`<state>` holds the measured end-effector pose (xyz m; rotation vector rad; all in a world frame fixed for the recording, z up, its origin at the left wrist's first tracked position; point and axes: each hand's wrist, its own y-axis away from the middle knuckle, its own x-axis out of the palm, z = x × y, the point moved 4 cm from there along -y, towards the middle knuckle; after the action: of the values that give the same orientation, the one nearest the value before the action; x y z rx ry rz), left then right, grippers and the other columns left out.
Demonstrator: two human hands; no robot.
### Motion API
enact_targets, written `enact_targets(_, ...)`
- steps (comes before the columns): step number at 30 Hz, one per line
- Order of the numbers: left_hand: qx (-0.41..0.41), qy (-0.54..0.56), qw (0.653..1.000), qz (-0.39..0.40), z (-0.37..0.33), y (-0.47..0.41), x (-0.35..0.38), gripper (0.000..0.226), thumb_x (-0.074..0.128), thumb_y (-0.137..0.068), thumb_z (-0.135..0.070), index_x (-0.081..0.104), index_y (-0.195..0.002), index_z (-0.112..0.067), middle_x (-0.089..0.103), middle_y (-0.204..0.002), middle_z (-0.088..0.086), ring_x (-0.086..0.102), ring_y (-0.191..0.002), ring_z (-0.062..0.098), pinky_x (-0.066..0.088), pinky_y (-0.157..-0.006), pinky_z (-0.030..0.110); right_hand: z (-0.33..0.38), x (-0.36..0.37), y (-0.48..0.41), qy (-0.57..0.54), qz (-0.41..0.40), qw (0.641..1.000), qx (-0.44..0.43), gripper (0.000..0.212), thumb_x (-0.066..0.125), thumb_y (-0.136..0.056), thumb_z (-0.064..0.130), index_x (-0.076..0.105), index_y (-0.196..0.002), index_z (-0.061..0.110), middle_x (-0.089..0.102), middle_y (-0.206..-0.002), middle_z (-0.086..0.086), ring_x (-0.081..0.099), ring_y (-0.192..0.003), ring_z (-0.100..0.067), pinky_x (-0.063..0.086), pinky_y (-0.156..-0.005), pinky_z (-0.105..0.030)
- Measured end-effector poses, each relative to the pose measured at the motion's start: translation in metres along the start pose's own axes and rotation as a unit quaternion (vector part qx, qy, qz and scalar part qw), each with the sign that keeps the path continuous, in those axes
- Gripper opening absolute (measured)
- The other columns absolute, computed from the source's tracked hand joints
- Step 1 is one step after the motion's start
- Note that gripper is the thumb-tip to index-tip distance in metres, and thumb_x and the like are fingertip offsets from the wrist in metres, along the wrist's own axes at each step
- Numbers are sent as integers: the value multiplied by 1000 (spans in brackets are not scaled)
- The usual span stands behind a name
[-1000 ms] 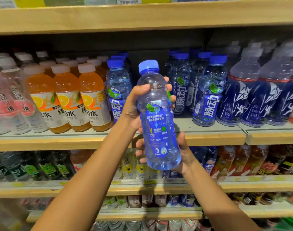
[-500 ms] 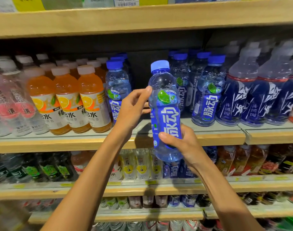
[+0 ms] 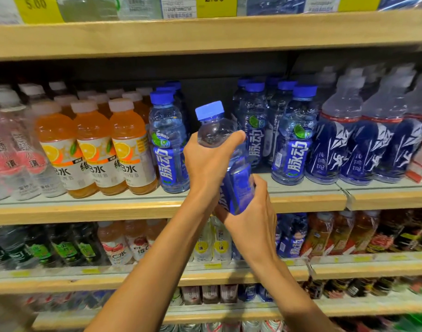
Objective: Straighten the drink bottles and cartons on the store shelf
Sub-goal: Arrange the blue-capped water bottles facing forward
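Note:
A clear bottle with a blue cap and blue label [image 3: 234,180] hangs in the air in front of the middle shelf [image 3: 301,200], tilted slightly left. My left hand [image 3: 210,161] grips its upper body just below the shoulder. My right hand [image 3: 250,212] holds its lower end from the right. Behind it a gap in the front row lies between one matching blue bottle [image 3: 168,144] on the left and others [image 3: 292,137] on the right. The held bottle's label front is mostly hidden by my hands.
Orange drink bottles [image 3: 94,149] and pink-labelled clear bottles [image 3: 11,152] stand to the left. Dark blue bottles [image 3: 363,137] fill the right. A wooden shelf with price tags [image 3: 214,6] runs above. Lower shelves [image 3: 229,271] carry several more bottles.
My left hand has moved from beside the bottle to grip its upper part. The bottle has turned, so its label front faces away from me, and my right hand shifted lower.

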<state>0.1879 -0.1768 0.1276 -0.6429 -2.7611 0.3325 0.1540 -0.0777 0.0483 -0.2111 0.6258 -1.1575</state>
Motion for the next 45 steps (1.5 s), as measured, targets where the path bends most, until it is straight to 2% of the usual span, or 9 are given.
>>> enact_targets(5, -70, 86, 985, 130, 5, -11, -7, 20, 79, -61, -12, 69, -78, -12, 67, -69, 3, 62, -63, 19, 52, -64, 30, -12, -12, -14, -245, 171, 953, 45, 64, 78, -57, 50, 56, -111, 23, 70, -100, 12, 67, -91, -7, 50, -70, -14)
enact_targets(11, -182, 264, 855, 408, 8, -15, -2, 59, 88, -40, -25, 69, -93, -7, 68, -85, 5, 68, -73, 25, 57, -68, 31, -5, -4, -16, -349, 433, 823, 116, 92, 83, -48, 64, 59, -118, 10, 69, -114, -11, 66, -104, -26, 54, -88, -38)
enact_targets(18, -182, 235, 818, 492, 20, -16, 0, 65, 91, -46, -33, 71, -103, -9, 71, -99, 9, 69, -88, 29, 57, -78, 37, 4, 5, -10, -340, 367, 862, 80, 30, 79, -57, 38, 73, -86, 38, 74, -88, 4, 69, -83, -12, 53, -72, -25)
enact_targets(26, -82, 37, 935, 344, 31, -22, -21, 50, 67, -82, -39, 62, -119, -5, 67, -118, 14, 64, -107, 24, 50, -93, 37, 0, -14, -29, -281, 201, 938, 31, 27, 78, -63, 23, 69, -88, 30, 75, -86, 5, 71, -77, -11, 52, -64, -19)
enact_targets(29, 86, -137, 950, 267, 39, -21, -39, 30, 64, -89, -30, 65, -107, -6, 70, -100, 4, 64, -93, 10, 50, -86, 31, -10, -23, -46, -243, 128, 961, 17, 41, 84, -64, 21, 64, -100, 18, 74, -88, 2, 71, -79, -11, 52, -66, -19)
enact_targets(34, 370, -465, 771, 228, 67, -5, -54, 34, 47, -95, -35, 65, -105, -9, 66, -100, 5, 64, -90, 20, 54, -71, 37, -36, -25, -74, -174, 33, 984, 36, 51, 85, -66, 24, 58, -107, 14, 71, -92, 5, 69, -81, -5, 53, -71, -18)
enact_targets(38, 505, -542, 615, 268, 88, -1, -47, 34, 44, -92, -32, 67, -93, -7, 65, -87, 8, 62, -74, 26, 52, -59, 36, -56, -17, -86, -158, -9, 986, 60, 61, 86, -63, 29, 54, -114, 14, 68, -100, 4, 67, -90, -7, 54, -77, -23)
enact_targets(42, 545, -559, 556, 286, 104, -7, -51, 36, 42, -94, -32, 66, -101, -6, 64, -95, 9, 60, -80, 25, 52, -65, 34, -64, -12, -91, -144, -19, 988, 52, 65, 86, -61, 38, 51, -113, 20, 66, -99, 12, 64, -84, 7, 50, -69, -9)
enact_targets(45, 554, -553, 555, 282, 110, -7, -54, 36, 42, -96, -31, 65, -106, -4, 64, -100, 12, 61, -85, 26, 54, -69, 36, -65, -12, -90, -105, -11, 993, 53, 78, 81, -58, 53, 45, -121, 25, 63, -107, 11, 63, -92, 2, 54, -80, -22)
